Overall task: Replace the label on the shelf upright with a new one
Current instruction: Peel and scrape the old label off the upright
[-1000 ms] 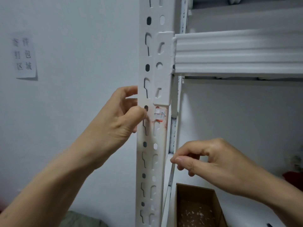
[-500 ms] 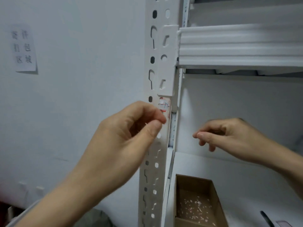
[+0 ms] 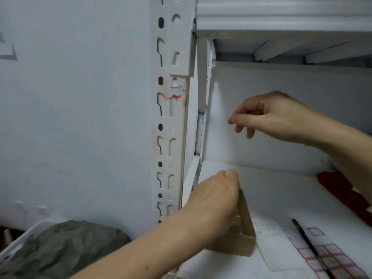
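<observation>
The white slotted shelf upright (image 3: 171,137) carries a torn label remnant (image 3: 177,88) with red marks, just below the beam bracket. My left hand (image 3: 213,206) is low over the open cardboard box (image 3: 246,236). Its fingers curl down into the box and the fingertips are hidden, so I cannot tell whether they hold anything. My right hand (image 3: 267,115) hovers inside the shelf bay, to the right of the upright. Its thumb and forefinger are pressed together with nothing visible between them. A sheet of red-bordered labels (image 3: 330,258) lies on the shelf board at the lower right.
A black pen (image 3: 308,242) lies across the label sheet. A red object (image 3: 342,190) sits at the right of the shelf board (image 3: 281,188). A white basket (image 3: 22,236) with grey-green cloth stands at the lower left. A paper note (image 3: 6,49) hangs on the wall.
My left hand left the label spot on the upright and dropped down over the cardboard box. My right hand stayed in the shelf bay, still pinched. The view shifted right and down.
</observation>
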